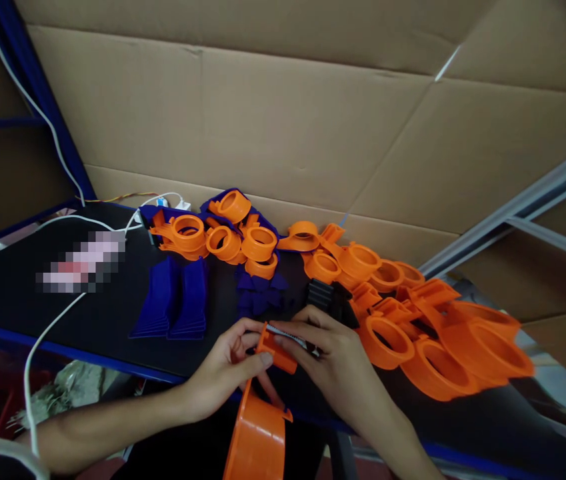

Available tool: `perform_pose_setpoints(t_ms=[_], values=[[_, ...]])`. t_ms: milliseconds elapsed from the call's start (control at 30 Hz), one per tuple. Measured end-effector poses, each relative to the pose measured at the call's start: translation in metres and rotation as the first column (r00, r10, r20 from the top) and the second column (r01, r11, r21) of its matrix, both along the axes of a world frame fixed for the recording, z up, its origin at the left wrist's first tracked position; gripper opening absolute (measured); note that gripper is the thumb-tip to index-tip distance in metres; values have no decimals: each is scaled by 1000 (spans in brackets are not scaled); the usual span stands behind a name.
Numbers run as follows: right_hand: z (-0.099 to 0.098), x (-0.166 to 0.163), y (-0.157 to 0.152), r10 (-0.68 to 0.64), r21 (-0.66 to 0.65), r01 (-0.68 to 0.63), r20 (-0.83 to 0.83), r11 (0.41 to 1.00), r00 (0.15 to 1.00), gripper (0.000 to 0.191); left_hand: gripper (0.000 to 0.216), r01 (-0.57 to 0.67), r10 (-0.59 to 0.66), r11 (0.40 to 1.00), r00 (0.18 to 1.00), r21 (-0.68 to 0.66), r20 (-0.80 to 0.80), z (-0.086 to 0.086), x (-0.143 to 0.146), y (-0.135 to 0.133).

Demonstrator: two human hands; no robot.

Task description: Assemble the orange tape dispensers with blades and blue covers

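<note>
Head view: left hand [225,370], right hand [335,357] grip orange part [277,352]; blurred patch [83,261] unreadable.

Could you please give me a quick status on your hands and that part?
Left hand and right hand both gripping one orange part. Held above the table near edge. Heaped orange pile crowds the right side.

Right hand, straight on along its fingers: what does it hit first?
The small orange plastic part that the right hand touches now; just behind it, probably, the left hand.
</note>
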State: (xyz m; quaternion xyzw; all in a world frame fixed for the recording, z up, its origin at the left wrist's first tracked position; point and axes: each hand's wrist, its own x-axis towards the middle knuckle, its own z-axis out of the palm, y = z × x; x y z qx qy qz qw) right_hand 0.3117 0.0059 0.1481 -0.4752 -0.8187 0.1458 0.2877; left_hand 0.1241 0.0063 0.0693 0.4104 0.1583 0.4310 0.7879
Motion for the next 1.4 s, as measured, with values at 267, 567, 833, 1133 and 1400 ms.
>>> perform_pose_setpoints(t_ms=[267,567,833,1133,1400], values=[[3,31,33,-235,132,213,191,968,953,36,42,-48,50,992,999,-115,11,6,-2,3],[-18,62,44,-270,159,218,593,963,758,19,28,-60,70,987,996,-148,61,6,-1,3],[-30,54,57,-306,199,232,593,952,745,15,29,-65,74,987,996,-145,57,2,1,4],[-10,51,42,-196,203,133,333,970,922,25,30,-136,137,979,991,-149,-4,10,0,1],[-10,5,3,98,218,-110,69,970,993,41,32,-171,163,980,983,-96,-86,10,-1,-1]])
